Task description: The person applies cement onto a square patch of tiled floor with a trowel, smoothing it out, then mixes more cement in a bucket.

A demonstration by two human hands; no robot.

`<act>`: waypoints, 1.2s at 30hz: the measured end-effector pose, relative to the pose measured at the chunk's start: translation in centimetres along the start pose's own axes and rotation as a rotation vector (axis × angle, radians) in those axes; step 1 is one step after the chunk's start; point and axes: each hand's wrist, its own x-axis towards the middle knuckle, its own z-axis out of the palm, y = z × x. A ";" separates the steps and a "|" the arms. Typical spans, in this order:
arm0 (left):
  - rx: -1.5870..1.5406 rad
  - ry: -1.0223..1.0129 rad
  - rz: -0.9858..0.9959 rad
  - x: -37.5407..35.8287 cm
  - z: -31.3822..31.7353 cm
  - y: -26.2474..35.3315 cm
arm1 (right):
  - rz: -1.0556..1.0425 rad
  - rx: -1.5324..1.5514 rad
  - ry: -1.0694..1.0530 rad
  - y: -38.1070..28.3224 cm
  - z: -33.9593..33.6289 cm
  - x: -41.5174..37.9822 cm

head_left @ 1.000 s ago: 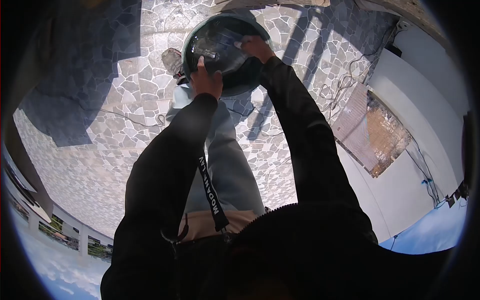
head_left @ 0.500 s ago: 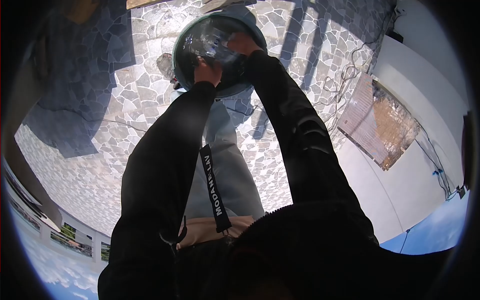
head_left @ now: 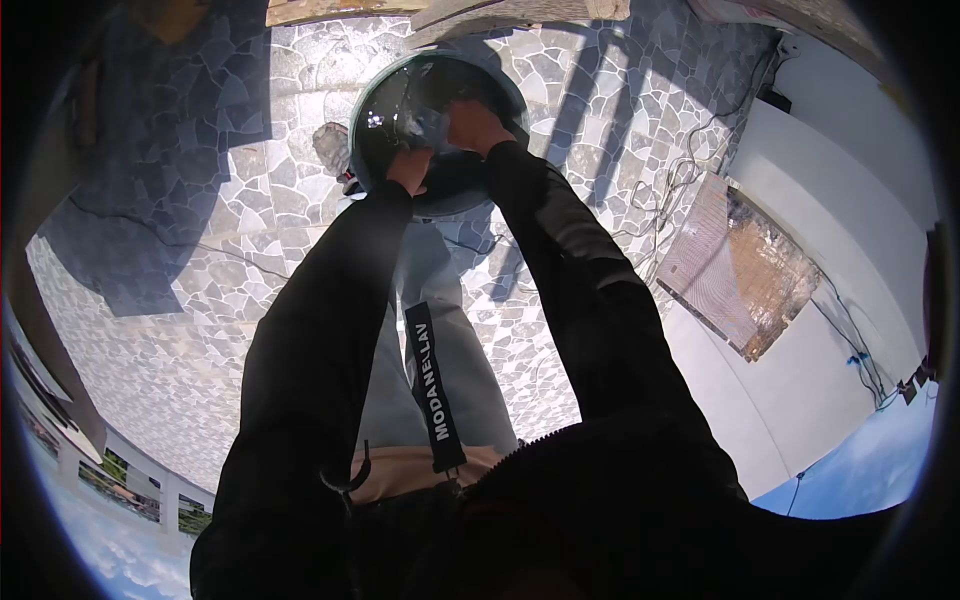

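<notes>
A round, dark basin with a green rim stands on the ground in front of my feet, with shiny water in it. My left hand is low over the near left part of the basin, its fingers curled and partly hidden. Toward the basin's right side, my right hand is closed, fingers pointing inward. Between the two hands is a pale bluish, see-through patch; whether it is a wet item or splashing water I cannot make out.
Grey stone-patterned paving surrounds the basin. A greyish lump lies at its left. Wooden boards lie beyond it. Loose cables run along the right, near a worn panel against a white wall.
The view has shifted, so the basin appears lower and more boards show at the top. My right hand has come nearer to me and slightly closer to my left.
</notes>
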 end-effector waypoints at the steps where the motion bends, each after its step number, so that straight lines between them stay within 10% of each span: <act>1: -0.047 -0.001 -0.008 0.3 -0.1 -0.7 | 0.031 -0.023 0.023 -0.9 0.1 -1.1; 11: 0.093 0.165 -0.069 -1.7 -1.8 4.8 | -0.179 -0.235 0.294 -4.0 3.8 -11.7; 14: 0.378 -0.563 0.137 3.8 -6.0 2.7 | -0.242 -0.196 0.357 -3.9 3.9 -13.5; 18: 0.555 0.034 0.421 2.0 -3.0 -0.8 | -0.155 -0.184 0.176 -4.4 3.3 -14.3; 20: 1.397 0.311 0.839 -1.1 -2.5 -1.0 | -0.130 -0.154 0.157 -4.6 3.2 -15.0; 24: 0.587 0.288 0.500 -4.3 -2.4 -1.4 | -0.161 -0.106 0.209 -5.4 1.8 -16.8; 29: 0.856 0.288 0.800 -11.6 -2.8 3.6 | -0.219 -0.114 0.273 -7.8 -4.0 -18.0; 33: 0.591 0.224 0.567 -16.7 -3.8 8.8 | -0.218 -0.067 0.269 -11.0 -9.9 -18.4; 36: 0.927 0.309 0.940 -19.1 -5.2 14.1 | -0.194 -0.029 0.279 -13.8 -14.9 -17.6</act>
